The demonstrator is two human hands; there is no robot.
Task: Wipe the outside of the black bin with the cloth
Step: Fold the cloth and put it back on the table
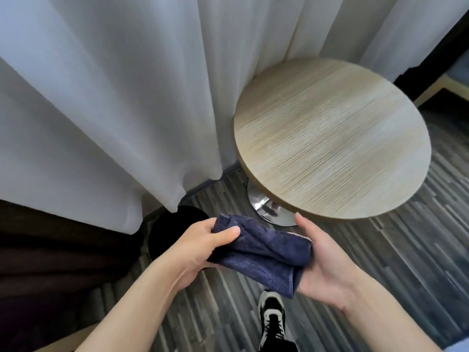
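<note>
Both hands, your left hand [200, 246] and right hand [327, 260], grip the soft, floppy cloth [264, 250] at its ends, lower centre, above the light-looking black bin [172, 224].

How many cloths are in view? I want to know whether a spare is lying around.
1. The dark blue cloth is held between the left hand and the right hand, above the floor beside the black bin. No spare shows.

I'm seeing the round black plastic bin [175, 232] standing upright on the floor by the curtain hem, while the folded dark navy terry cloth [264, 252] is hanging bunched just above it.
</note>
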